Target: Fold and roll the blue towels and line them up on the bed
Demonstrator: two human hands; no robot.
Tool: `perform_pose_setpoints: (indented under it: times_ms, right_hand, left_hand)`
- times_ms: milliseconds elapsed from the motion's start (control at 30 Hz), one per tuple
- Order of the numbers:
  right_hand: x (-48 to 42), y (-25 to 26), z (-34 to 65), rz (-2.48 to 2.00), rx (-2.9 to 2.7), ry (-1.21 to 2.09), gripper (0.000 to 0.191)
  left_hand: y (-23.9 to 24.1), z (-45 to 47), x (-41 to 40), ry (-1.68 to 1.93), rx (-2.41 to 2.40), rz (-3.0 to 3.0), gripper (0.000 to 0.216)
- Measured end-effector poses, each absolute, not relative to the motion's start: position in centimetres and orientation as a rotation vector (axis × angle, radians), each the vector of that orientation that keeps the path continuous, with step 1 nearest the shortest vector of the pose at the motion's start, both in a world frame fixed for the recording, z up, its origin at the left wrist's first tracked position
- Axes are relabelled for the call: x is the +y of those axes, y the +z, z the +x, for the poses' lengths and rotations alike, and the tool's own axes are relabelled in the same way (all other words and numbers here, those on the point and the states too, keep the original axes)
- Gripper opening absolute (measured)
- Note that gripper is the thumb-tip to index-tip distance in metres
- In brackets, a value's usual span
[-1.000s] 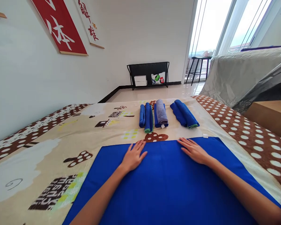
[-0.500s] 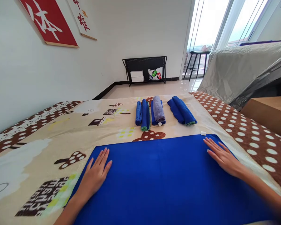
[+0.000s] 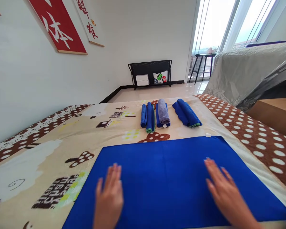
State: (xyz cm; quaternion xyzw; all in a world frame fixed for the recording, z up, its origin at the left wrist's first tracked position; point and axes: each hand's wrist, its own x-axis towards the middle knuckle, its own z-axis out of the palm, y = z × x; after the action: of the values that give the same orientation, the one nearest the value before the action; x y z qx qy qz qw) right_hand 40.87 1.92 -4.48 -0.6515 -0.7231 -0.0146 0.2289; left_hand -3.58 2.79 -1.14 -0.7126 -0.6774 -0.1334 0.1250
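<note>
A blue towel (image 3: pixel 162 178) lies spread flat on the patterned blanket (image 3: pixel 119 136), with a small white tag (image 3: pixel 208 135) at its far right edge. Over its left part is my left hand (image 3: pixel 109 194), blurred, palm down with the fingers stretched out. My right hand (image 3: pixel 225 190) is over the right part, also palm down with fingers extended. Neither hand holds anything. Whether the palms touch the cloth I cannot tell.
Beyond the towel lie rolled blue towels (image 3: pixel 149 117), a rolled grey towel (image 3: pixel 163 112) and a folded blue towel (image 3: pixel 187 113). A black rack (image 3: pixel 150 70) stands by the far wall. At right are a plastic-covered piece of furniture (image 3: pixel 243 70) and a stool (image 3: pixel 202 63).
Both hands have moved nearer to me and inward from the towel's side edges. The view has shifted slightly, and the towel still lies flat.
</note>
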Motion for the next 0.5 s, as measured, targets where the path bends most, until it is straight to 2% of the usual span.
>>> perform_pose_setpoints:
  times_ms: [100,200,367,500]
  right_hand:
    - [2.4,-3.2,29.1,-1.555,-2.25,0.06,0.074]
    - [1.9,-3.4,25.8,-1.465,-2.316,-0.026,0.072]
    - [-0.7,-5.5,36.6,-1.69,-2.128,-0.289,0.059]
    - [-2.6,-9.0,49.0,-1.888,-1.946,-0.259,0.059]
  left_hand:
    - [-1.0,8.2,3.8,-0.298,-1.702,-2.647,0.066]
    - [-0.9,12.2,3.0,-0.23,-1.723,-2.734,0.061]
    - [-1.3,2.6,0.0,-0.202,-2.015,-2.474,0.056]
    - [-2.9,-8.9,-2.2,-0.229,-2.336,-1.914,0.06]
